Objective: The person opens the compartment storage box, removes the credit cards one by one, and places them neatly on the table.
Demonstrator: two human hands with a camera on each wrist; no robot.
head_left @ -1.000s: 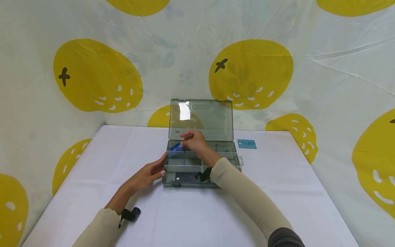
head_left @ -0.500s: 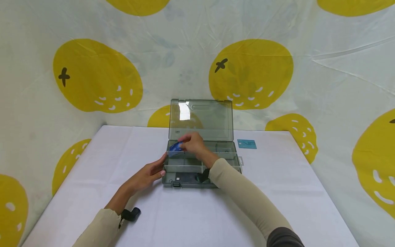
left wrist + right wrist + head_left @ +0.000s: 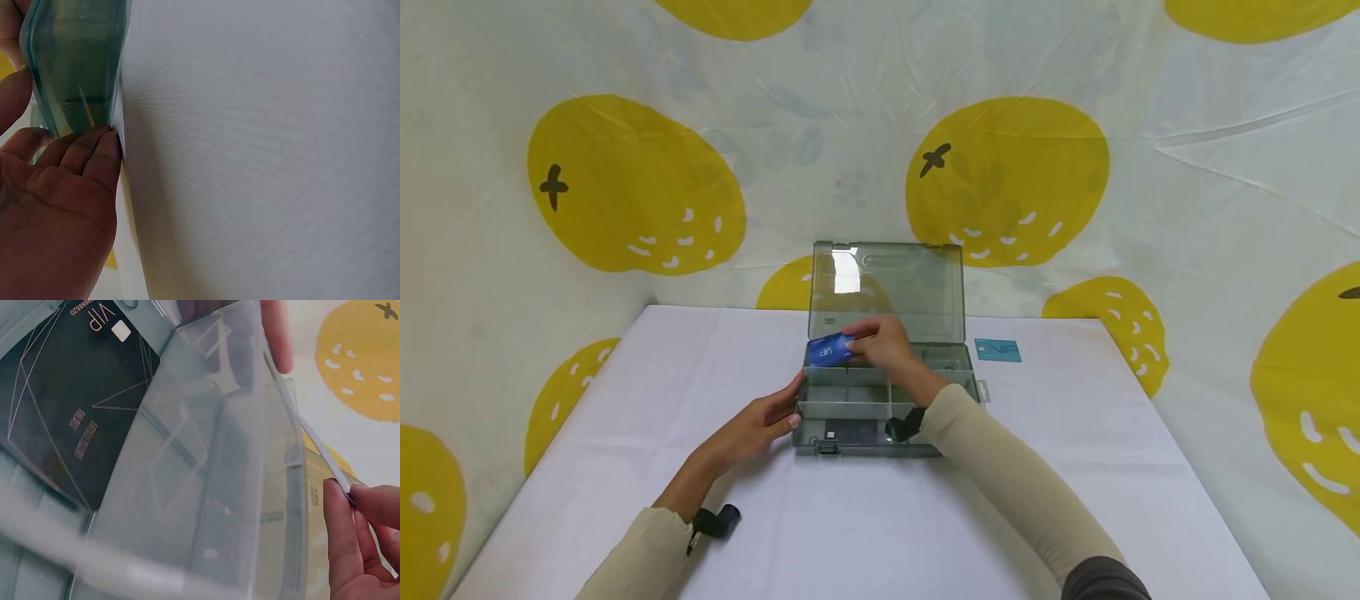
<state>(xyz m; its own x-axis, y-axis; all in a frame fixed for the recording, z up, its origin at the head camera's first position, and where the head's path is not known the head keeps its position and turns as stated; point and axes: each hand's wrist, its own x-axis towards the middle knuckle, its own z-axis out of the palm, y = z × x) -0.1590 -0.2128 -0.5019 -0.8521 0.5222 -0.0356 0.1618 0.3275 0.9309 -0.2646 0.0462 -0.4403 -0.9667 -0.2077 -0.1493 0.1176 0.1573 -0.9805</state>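
In the head view, my right hand [image 3: 883, 346] pinches a blue VIP card [image 3: 829, 350] by its right edge. The card is tilted at the back left compartment of a clear grey divided plastic box [image 3: 868, 410], whose lid stands up behind. The right wrist view shows the card edge-on between thumb and fingertips [image 3: 334, 487]. My left hand [image 3: 767, 423] rests against the box's left side. In the left wrist view its extended fingers [image 3: 81, 153] touch the side wall. A black VIP card [image 3: 81, 400] lies flat in the front compartment.
A teal VIP card [image 3: 997, 350] lies on the white-covered table [image 3: 850, 525] to the right of the box. The raised lid [image 3: 887, 292] stands close to the patterned cloth backdrop [image 3: 827, 150]. Clear dividers [image 3: 842, 409] rise between the compartments.
My right hand has lifted the blue card slightly and shifted right, so more of its printed face shows above the divider. The left hand has stayed at the box's side.
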